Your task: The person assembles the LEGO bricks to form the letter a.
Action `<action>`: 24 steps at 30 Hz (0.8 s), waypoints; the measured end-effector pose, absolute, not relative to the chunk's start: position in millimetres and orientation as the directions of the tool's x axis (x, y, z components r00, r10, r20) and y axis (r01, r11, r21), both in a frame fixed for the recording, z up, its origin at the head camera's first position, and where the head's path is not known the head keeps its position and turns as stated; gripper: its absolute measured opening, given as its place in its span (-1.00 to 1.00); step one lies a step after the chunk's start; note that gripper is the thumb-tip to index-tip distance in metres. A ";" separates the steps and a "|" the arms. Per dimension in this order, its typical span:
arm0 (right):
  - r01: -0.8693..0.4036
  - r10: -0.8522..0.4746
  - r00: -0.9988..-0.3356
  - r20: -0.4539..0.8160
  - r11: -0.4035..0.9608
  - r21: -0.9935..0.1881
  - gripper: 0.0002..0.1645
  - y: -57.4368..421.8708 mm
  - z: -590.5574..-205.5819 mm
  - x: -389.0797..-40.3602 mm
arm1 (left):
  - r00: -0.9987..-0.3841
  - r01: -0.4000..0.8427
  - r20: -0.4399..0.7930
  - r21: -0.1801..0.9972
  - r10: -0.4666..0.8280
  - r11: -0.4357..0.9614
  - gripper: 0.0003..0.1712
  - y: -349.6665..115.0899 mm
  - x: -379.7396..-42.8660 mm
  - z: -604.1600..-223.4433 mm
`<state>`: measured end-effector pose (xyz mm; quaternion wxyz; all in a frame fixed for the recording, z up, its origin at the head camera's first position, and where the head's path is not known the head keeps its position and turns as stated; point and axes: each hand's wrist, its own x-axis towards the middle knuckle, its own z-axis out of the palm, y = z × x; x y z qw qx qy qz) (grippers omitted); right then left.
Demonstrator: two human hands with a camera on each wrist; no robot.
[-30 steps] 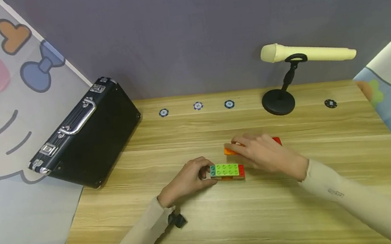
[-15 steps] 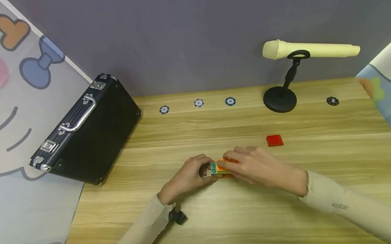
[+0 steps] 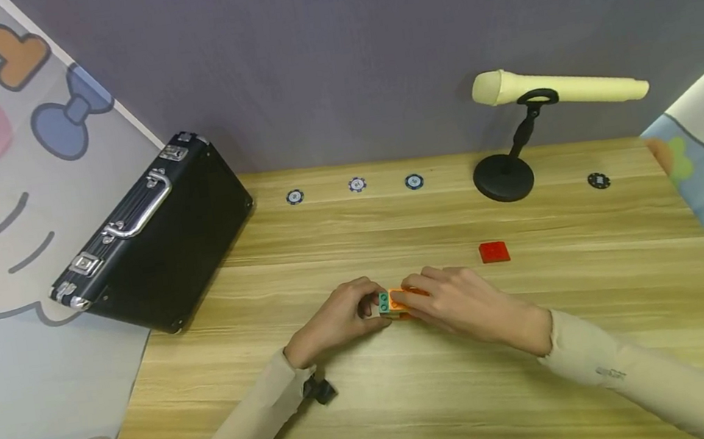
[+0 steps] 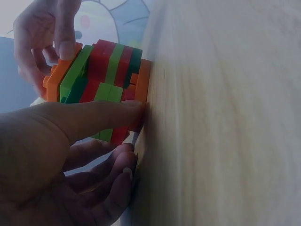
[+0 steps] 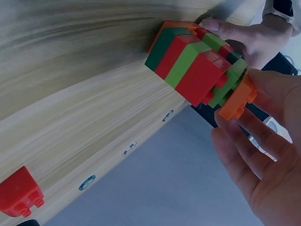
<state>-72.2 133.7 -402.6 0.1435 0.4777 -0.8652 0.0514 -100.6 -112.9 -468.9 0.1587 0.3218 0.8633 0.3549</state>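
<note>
A stack of toy building bricks in green, red and orange stands on the table. My left hand grips its left side, thumb flat along the lower layers. At the top, an orange brick is pinched between the thumb and fingers of my right hand. That orange brick lies against a light green layer, beside the teal studded end of the stack. In the head view my right fingers hide much of the stack.
A loose red brick lies behind my right hand. Several poker chips line the back of the wooden table. A cream microphone on a black stand is at back right, a black case at left.
My right hand has carried the orange brick from beside the loose red brick, left and nearer, onto the top of the stack. My left hand has stayed at the stack.
</note>
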 end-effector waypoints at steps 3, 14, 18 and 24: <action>-0.845 -0.811 -0.505 0.294 0.535 0.026 -0.57 133.5 -403.6 -73.1 | -0.739 0.447 -0.044 0.714 0.672 0.538 -0.62 -112.6 -100.6 -468.3; -0.834 -0.802 -0.542 0.251 0.550 -0.043 -0.58 134.2 -403.0 -72.5 | -0.742 0.446 -0.044 0.712 0.669 0.542 -0.62 -111.4 -101.5 -468.9; -0.828 -0.795 -0.556 0.242 0.555 -0.077 -0.59 133.7 -403.6 -72.8 | -0.745 0.436 -0.054 0.714 0.664 0.548 -0.61 -110.7 -101.5 -468.4; -0.819 -0.789 -0.574 0.220 0.547 -0.173 -0.63 133.6 -403.1 -75.3 | -0.751 0.421 -0.068 0.716 0.657 0.556 -0.60 -110.3 -101.0 -468.3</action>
